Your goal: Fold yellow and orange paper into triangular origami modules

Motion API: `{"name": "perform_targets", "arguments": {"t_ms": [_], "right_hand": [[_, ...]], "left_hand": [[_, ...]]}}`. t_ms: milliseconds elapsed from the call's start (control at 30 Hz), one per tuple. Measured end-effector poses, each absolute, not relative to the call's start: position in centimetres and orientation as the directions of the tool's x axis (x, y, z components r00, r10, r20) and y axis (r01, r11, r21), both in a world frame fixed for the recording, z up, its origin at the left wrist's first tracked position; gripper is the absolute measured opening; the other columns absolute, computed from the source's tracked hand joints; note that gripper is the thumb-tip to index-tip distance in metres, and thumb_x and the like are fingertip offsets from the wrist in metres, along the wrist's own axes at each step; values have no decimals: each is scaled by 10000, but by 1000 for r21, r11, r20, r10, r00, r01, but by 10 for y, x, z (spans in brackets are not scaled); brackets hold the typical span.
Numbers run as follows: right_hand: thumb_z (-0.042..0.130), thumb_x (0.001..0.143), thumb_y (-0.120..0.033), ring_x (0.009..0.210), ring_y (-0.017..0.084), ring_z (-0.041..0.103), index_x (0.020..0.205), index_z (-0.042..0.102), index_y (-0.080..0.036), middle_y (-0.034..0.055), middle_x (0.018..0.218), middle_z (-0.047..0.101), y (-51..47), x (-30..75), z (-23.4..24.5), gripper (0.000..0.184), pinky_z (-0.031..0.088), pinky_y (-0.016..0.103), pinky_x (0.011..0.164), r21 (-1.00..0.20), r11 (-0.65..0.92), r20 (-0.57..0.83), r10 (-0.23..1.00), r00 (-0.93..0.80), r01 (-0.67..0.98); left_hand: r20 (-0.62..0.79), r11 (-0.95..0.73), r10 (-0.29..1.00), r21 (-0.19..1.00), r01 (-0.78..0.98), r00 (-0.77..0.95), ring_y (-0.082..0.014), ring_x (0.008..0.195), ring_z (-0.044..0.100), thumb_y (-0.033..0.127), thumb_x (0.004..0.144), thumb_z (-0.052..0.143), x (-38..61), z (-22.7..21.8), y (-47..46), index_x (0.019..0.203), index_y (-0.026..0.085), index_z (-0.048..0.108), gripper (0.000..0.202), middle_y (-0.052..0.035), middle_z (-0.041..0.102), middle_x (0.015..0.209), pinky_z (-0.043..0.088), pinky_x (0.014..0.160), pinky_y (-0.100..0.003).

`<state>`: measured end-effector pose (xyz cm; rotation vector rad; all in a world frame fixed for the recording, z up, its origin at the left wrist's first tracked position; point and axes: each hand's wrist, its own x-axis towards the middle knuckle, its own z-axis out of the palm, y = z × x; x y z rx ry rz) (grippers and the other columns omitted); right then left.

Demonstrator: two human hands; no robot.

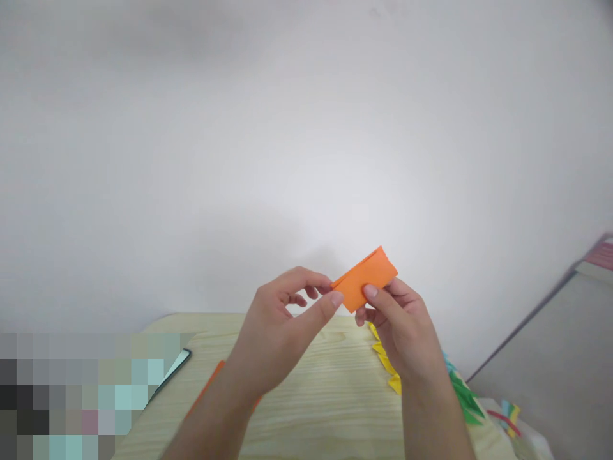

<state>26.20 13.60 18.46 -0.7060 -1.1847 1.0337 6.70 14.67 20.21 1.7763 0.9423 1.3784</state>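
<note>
The folded orange paper [360,281] is held tilted above the wooden table [311,409], between both hands. The left hand [280,326] pinches its left end; the right hand [400,326] grips its lower right part, thumb in front. Yellow pieces [384,365] and green pieces [464,397] lie beside the right forearm, which partly covers them. The left forearm obstructs a second orange item [205,388]. Pixelation obscures the lower left.

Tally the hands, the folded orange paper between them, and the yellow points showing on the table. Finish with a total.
Hands: 2 (left hand, right hand)
Folded orange paper: 1
Yellow points: 4 visible; the right hand may hide more
Total: 7 visible
</note>
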Motion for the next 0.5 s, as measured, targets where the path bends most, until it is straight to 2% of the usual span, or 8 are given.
{"name": "perform_targets", "arguments": {"t_ms": [133,233,500], "right_hand": [[785,915,-275,700,146,638,984,781,-187,20,769,715,129,255,188,112,565,259,606,-860,367,380,924,35,-356],[799,902,-260,686,140,656,983,779,-185,31,823,751,125,253,190,113,584,260,611,-855,354,374,927,20,-379],[806,898,-311,807,188,697,1065,758,-215,49,944,770,118,264,195,199,612,308,705,-891,391,407,913,-28,-230]], "left_hand": [[518,-540,839,832,131,168,-165,887,642,306,909,735,72,207,139,904,254,761,59,26,737,899,478,825,-312],[548,-567,820,816,114,163,-152,834,623,256,921,704,73,213,135,820,222,730,110,24,709,825,471,798,-298],[542,-567,822,810,152,175,-138,783,591,239,937,677,69,215,132,794,231,706,146,39,672,766,451,760,-277]]}}
